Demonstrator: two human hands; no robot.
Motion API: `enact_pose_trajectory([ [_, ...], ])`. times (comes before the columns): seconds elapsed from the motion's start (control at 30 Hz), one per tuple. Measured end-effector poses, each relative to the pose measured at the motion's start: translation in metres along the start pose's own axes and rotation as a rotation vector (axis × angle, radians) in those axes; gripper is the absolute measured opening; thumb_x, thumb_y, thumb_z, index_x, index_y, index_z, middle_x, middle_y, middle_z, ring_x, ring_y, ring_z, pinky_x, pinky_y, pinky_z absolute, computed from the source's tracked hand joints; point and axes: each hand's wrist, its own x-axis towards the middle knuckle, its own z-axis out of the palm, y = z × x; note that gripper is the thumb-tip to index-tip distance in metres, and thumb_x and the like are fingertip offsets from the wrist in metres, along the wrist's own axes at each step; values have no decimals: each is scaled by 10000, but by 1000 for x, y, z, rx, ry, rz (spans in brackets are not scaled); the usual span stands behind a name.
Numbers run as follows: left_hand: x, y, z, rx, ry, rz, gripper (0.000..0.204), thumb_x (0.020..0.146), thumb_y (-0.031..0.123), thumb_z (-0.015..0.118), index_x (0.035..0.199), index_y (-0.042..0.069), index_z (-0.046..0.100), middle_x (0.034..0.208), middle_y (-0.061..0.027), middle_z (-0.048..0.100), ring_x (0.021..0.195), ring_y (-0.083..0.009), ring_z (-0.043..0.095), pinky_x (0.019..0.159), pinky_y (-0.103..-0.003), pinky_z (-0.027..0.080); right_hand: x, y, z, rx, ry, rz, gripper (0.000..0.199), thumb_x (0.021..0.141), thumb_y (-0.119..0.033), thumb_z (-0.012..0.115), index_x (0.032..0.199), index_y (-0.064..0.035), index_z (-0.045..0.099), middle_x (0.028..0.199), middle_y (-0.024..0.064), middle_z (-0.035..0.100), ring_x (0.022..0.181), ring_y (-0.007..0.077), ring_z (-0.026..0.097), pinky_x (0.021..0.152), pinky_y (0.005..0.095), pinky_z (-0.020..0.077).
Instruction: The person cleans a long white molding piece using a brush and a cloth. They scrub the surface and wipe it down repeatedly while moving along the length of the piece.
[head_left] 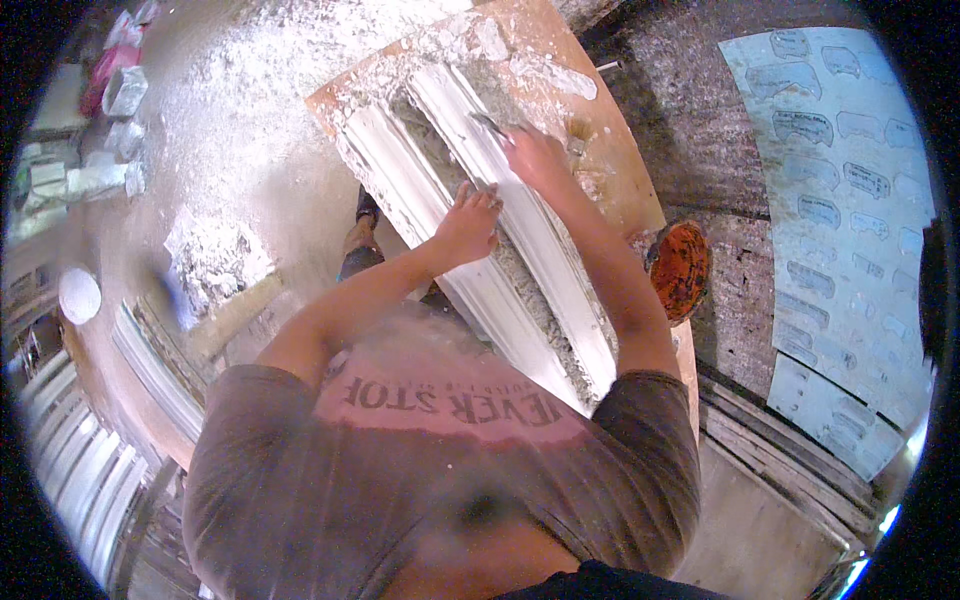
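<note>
Two long white plaster mouldings (400, 172) with ridged profiles lie side by side on a plaster-smeared brown board (625, 185). A rough grey strip (525, 275) runs along the gap between them. My left hand (468, 222) rests over this gap, its fingers a little apart and touching the mouldings' inner edges; I see nothing in it. Farther up, my right hand (537, 157) is closed around a small thin dark-grey blade-like tool (484, 121). The tool's tip reaches over the right-hand moulding (455, 95). Its exact kind cannot be made out.
At the board's right edge stands a round orange-brown basin (682, 272). Blue sheets (830, 150) with outlined shapes lie farther right. White plaster residue (220, 255) covers the floor at left, near stacked long mouldings (155, 370) and a white round container (79, 295).
</note>
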Motion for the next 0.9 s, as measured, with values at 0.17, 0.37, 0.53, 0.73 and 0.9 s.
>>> enact_pose_trajectory([
  [0.17, 15, -45, -35, -94, -118, 179, 588, 855, 411, 606, 1277, 4, 565, 1407, -175, 480, 1346, -329, 395, 1169, -569, 178, 66, -19, -26, -83, -215, 67, 231, 883, -234, 538, 969, -67, 672, 995, 182, 656, 832, 379, 675, 707, 499, 547],
  [0.37, 20, -132, -77, -103, -85, 201, 673, 860, 386, 625, 1344, -54, 467, 1477, -250, 366, 1388, -395, 320, 1159, -538, 212, -25, -20, -27, -111, -233, 204, 209, 915, -281, 570, 1003, -118, 667, 931, 113, 638, 782, 342, 661, 668, 493, 535],
  [0.53, 25, -151, -91, 39, -122, 195, 770, 843, 379, 637, 1388, -103, 386, 1497, -267, 326, 1385, -398, 326, 1136, -540, 246, 71, -49, -1, -108, -103, 146, 157, 896, -255, 592, 944, -120, 654, 944, 97, 627, 710, 332, 667, 594, 450, 549],
  [0.73, 33, -162, -92, 34, -126, 228, 754, 855, 404, 615, 1387, -87, 404, 1444, -263, 417, 1336, -385, 413, 1134, -544, 257, 130, -86, -9, -21, -159, 293, 174, 898, -211, 579, 984, -83, 659, 959, 138, 641, 816, 355, 666, 705, 462, 543],
  [0.9, 42, -172, -100, 61, -264, 271, 707, 919, 432, 530, 1429, -33, 377, 1483, -210, 400, 1373, -329, 392, 1160, -527, 213, -23, -27, 0, 585, -92, 748, 348, 888, -332, 641, 1051, -29, 699, 948, 133, 693, 753, 285, 615, 723, 384, 486],
])
